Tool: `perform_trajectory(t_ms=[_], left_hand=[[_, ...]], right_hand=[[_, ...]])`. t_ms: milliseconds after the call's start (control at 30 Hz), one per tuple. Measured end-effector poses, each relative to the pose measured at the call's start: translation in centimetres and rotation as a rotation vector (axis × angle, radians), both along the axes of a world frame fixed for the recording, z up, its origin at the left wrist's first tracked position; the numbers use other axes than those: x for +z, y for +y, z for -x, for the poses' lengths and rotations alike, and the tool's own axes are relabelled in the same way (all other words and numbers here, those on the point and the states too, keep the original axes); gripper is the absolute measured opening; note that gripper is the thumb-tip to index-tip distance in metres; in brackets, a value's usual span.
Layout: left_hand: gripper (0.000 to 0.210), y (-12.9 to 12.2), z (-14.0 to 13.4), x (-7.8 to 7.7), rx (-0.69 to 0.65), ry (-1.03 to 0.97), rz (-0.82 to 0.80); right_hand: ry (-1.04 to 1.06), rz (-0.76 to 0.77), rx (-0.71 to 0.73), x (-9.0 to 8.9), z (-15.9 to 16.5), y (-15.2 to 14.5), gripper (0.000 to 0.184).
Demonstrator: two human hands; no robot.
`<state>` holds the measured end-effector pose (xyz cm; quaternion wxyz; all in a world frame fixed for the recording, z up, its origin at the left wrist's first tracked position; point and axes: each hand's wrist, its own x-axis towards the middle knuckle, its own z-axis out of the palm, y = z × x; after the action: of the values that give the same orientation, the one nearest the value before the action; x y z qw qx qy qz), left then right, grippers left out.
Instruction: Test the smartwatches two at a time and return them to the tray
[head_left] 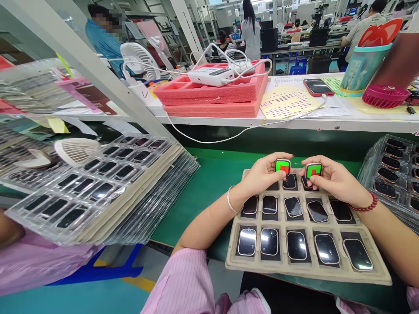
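Between the thumb and fingers of my left hand [264, 172] is a smartwatch [283, 166], its lit screen green with a red block. A second smartwatch [313, 169], lit the same way, is pinched in my right hand [332, 176]. Both are held upright, side by side and apart, over the far edge of a beige tray [284, 267]. Rows of dark-screened watch faces [297, 245] lie in the tray's square pockets on black pads. My fingers partly cover the far row.
Stacked clear trays of watches [114, 183] rise at the left, and another stack [389, 174] stands at the right. A shelf [209, 121] behind carries a pink foam box [212, 98], a phone [318, 87] and a teal cup [363, 69]. A co-worker in blue [101, 37] is beyond.
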<state>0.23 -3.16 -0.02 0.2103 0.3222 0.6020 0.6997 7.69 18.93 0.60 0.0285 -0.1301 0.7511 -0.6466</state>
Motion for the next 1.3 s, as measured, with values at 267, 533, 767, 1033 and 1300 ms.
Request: perform_trajectory(t_ms=[267, 533, 767, 1033, 1300], left_hand=[[0.034, 0.01, -0.13, 0.19, 0.036, -0.014, -0.014], [0.03, -0.13, -0.07, 0.31, 0.097, 0.07, 0.057], [0.026, -0.16, -0.23, 0.7, 0.131, 0.11, 0.114], [0.039, 0.01, -0.24, 0.62, 0.061, 0.038, 0.093], [0.041, 0.01, -0.19, 0.44, 0.043, 0.035, 0.106]], right_hand=[[0.006, -0.032, -0.007, 0.32, -0.22, 0.01, 0.025], [0.01, -0.079, 0.01, 0.0, -0.16, 0.09, 0.021], [-0.039, -0.029, 0.028, 0.13, -0.01, -0.1, 0.027], [-0.052, -0.014, 0.037, 0.19, 0.08, -0.29, 0.038], [-0.068, -0.05, 0.007, 0.43, -0.14, -0.17, 0.025]])
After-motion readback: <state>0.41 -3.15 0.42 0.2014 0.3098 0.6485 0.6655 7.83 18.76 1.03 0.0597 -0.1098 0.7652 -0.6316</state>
